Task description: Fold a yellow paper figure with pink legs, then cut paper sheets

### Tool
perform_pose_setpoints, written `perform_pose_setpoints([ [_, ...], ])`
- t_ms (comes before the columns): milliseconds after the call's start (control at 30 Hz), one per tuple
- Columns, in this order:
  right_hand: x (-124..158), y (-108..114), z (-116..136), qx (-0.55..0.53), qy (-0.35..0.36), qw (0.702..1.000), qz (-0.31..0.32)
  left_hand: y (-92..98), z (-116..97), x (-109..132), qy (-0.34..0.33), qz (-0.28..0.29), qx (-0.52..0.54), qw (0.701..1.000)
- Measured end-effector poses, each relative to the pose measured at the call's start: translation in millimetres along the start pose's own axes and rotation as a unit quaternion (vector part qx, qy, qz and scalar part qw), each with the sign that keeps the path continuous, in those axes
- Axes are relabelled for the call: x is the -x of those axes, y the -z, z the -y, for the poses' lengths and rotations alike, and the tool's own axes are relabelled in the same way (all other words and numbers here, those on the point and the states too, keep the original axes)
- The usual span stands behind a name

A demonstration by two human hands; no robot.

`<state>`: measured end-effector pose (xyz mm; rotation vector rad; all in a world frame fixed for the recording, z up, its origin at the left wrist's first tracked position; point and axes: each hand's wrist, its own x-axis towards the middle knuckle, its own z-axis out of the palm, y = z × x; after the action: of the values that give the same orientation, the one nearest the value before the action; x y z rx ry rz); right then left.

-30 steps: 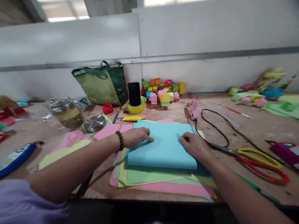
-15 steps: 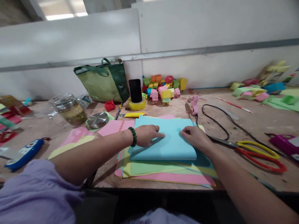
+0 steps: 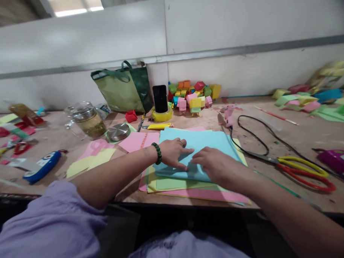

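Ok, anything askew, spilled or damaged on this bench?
Nothing spilled or damaged. The glass jar stands open, its metal lid lying beside it, and the coloured paper stack is fanned unevenly near the front edge of the table.

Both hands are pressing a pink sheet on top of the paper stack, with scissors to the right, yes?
No: the head view shows the top sheet under the left hand and right hand is light blue, not pink. The scissors part holds.

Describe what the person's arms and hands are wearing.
The left hand has a dark green round-bead bracelet at its wrist and a loose lilac fabric sleeve on the upper arm. The right hand and forearm are bare: no jewellery or sleeve shows.
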<state>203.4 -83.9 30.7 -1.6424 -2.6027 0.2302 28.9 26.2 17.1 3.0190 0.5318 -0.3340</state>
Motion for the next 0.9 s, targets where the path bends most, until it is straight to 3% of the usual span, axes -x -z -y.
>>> perform_pose_setpoints([
  [167,13.0,-18.2,29.9,0.004,0.027,0.999,0.022,-3.2,2.0,-1.2,0.001,-0.001,0.004,1.000],
  [500,21.0,-31.4,16.8,-0.024,0.010,1.000,-0.008,2.2,0.7,-0.4,0.000,0.020,0.022,1.000],
  [667,26.8,-36.5,18.7,0.026,0.025,0.999,-0.003,-17.3,-7.9,2.0,-0.022,-0.059,0.005,0.998],
  [800,28.1,-35.9,22.1,0.078,0.039,0.996,-0.021,-39.1,-14.5,5.6,0.027,-0.116,0.060,0.991],
  [900,28.5,-37.5,26.8,0.112,0.053,0.992,-0.039,-44.2,-18.3,10.0,0.046,-0.130,0.087,0.987],
])
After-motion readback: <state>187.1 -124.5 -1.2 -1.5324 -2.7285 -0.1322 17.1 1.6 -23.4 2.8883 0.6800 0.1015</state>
